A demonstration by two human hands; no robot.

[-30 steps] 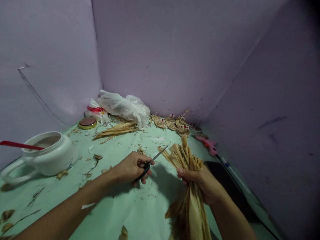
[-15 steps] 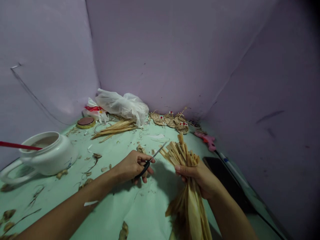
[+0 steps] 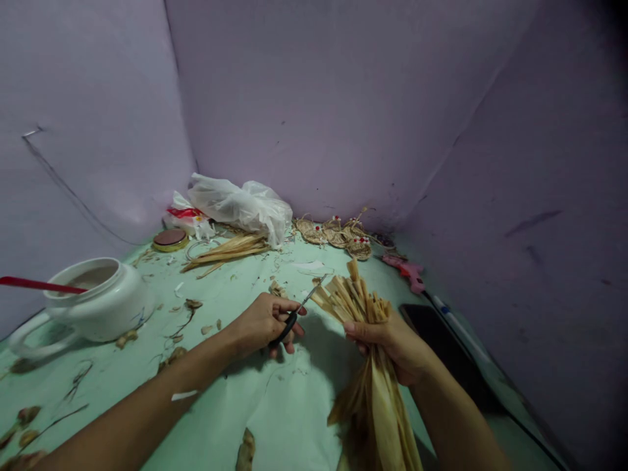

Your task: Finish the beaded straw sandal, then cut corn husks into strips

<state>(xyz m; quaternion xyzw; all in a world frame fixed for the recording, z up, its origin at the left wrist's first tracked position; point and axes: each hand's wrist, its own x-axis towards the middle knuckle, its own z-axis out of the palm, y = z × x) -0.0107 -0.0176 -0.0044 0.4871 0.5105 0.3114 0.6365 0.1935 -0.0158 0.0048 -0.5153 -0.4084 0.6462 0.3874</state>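
Observation:
My left hand (image 3: 275, 324) is closed around the black handles of a pair of scissors (image 3: 290, 323), whose blades look closed and point up and right. The blade tip is close to the cut upper ends of a bundle of dried husks (image 3: 383, 399). My right hand (image 3: 392, 343) grips that bundle near its top, with the thumb across the front. Pale yellow-brown strips fan out above the fist, and the long ends hang below it toward the bottom edge. The fingers behind the bundle are hidden.
A white pot (image 3: 101, 301) with a red stick stands at the left. At the back lie a plastic bag (image 3: 245, 206), loose husk strips (image 3: 228, 254) and woven pieces with red beads (image 3: 338, 235). A pink glue gun (image 3: 407, 271) and a black flat object (image 3: 441, 353) are at the right.
The scissors and my left hand have shifted slightly right, bringing the blade tip nearer the bundle's ends. My right hand's grip stays the same. The view has moved a little.

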